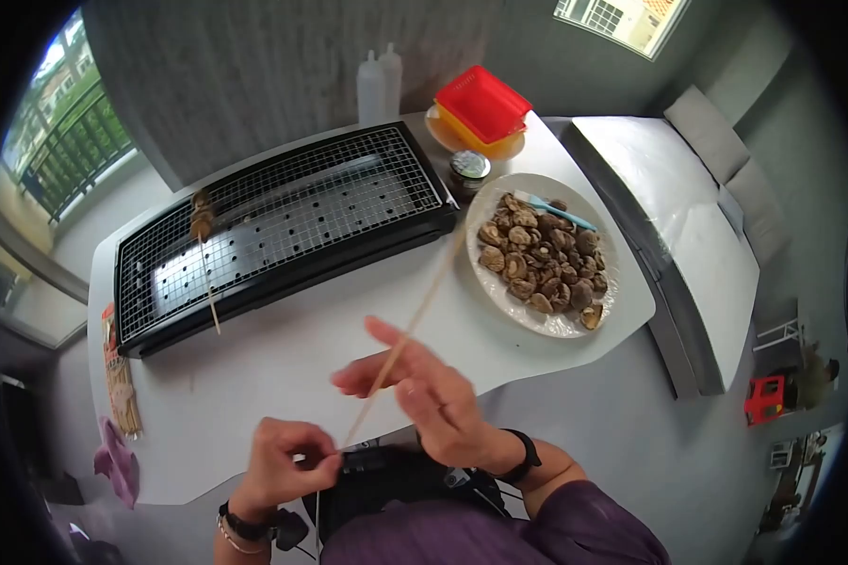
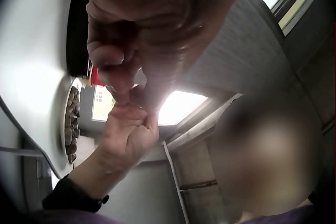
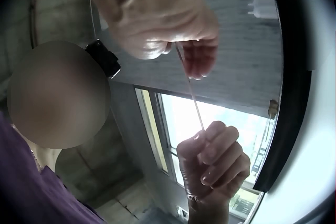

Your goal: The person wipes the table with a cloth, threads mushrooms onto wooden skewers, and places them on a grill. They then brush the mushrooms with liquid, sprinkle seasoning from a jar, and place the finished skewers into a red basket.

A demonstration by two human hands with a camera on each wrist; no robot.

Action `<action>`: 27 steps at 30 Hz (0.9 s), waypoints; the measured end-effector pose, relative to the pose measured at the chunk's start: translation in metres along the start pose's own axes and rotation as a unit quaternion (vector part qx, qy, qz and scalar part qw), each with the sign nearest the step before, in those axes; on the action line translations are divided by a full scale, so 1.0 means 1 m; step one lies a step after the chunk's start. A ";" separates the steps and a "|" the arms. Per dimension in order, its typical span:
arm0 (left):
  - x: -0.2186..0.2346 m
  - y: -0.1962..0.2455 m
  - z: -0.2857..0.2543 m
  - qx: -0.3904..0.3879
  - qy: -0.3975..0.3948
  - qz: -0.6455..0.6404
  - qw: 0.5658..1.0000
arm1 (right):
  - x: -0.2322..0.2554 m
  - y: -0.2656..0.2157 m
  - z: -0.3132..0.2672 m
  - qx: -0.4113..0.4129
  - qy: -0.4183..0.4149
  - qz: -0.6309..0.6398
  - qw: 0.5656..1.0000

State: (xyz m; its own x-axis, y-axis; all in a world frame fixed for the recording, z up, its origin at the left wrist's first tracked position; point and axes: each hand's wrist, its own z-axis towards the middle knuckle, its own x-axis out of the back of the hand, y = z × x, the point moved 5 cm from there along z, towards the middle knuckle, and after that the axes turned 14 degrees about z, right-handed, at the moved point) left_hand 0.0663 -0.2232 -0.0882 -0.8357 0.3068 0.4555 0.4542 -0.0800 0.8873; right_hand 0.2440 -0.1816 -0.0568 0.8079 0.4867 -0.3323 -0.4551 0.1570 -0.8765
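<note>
One thin stick (image 1: 431,293), lower end pinched by left hand (image 1: 287,461), middle crossing right hand (image 1: 440,400), fingers loosely parted.

The stick (image 1: 425,306) is blurred toward its far end; the packet's lettering (image 1: 113,345) (reddish) is too small to read.

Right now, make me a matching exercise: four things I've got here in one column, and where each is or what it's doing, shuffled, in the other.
1. Mushrooms
2. Red basket
3. Loaded skewer
4. Left hand

A. Lying across the grill rack
B. Pinching a thin stick
C. Heaped on the white plate
D. Stacked on a yellow basket

Pairs: 1-C, 2-D, 3-A, 4-B
</note>
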 end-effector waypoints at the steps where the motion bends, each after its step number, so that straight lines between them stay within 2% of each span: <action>1: -0.018 0.012 0.018 -0.012 -0.045 0.013 0.999 | 0.016 -0.007 -0.005 0.022 0.054 -0.017 0.998; 2: -0.036 0.021 0.032 -0.024 -0.085 -0.001 0.996 | 0.034 -0.011 -0.014 0.048 0.123 0.041 0.990; 3: -0.054 0.029 0.045 -0.036 -0.125 -0.015 0.991 | 0.053 -0.016 -0.023 0.079 0.175 0.033 0.981; 5: -0.086 0.056 0.074 -0.149 -0.187 0.054 0.969 | 0.092 -0.027 -0.046 0.126 0.286 0.029 0.950; 6: -0.097 0.061 0.089 -0.172 -0.196 0.083 0.962 | 0.111 -0.034 -0.058 0.174 0.319 0.010 0.932; 7: -0.108 0.062 0.104 -0.195 -0.205 0.113 0.953 | 0.130 -0.040 -0.073 0.178 0.369 -0.016 0.912; 9: -0.117 0.063 0.140 -0.270 -0.108 0.185 0.939 | 0.158 -0.050 -0.096 0.169 0.383 -0.047 0.907; 11: -0.121 0.068 0.177 -0.271 -0.034 0.209 0.939 | 0.175 -0.052 -0.118 0.124 0.445 -0.049 0.885; 13: -0.127 0.067 0.214 -0.270 0.048 0.203 0.940 | 0.184 -0.052 -0.133 0.115 0.447 -0.043 0.886; 14: -0.133 0.066 0.228 -0.267 0.044 0.205 0.941 | 0.187 -0.051 -0.139 0.106 0.445 -0.039 0.888; 16: -0.140 0.067 0.252 -0.262 0.105 0.246 0.927 | 0.190 -0.046 -0.149 0.098 0.445 -0.032 0.889; 17: -0.145 0.069 0.261 -0.262 0.102 0.247 0.927 | 0.192 -0.043 -0.153 0.090 0.450 -0.032 0.888; 19: -0.146 0.073 0.274 -0.271 0.166 0.281 0.906 | 0.196 -0.038 -0.156 0.084 0.455 -0.027 0.886; 23: -0.156 0.069 0.298 -0.250 0.158 0.292 0.910 | 0.202 -0.034 -0.156 0.081 0.459 -0.043 0.884; 25: -0.162 0.073 0.300 -0.234 0.129 0.322 0.908 | 0.204 -0.033 -0.156 0.075 0.460 -0.060 0.883; 27: -0.164 0.073 0.301 -0.247 0.133 0.323 0.904 | 0.205 -0.032 -0.155 0.055 0.457 -0.074 0.885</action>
State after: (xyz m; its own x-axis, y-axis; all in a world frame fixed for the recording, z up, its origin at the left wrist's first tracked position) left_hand 0.3297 0.0062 -0.1204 -0.5189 -0.1887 0.8338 0.7362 -0.5944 0.3236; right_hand 0.4821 -0.2198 -0.1510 0.8043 -0.4368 -0.4029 -0.3112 0.2679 -0.9118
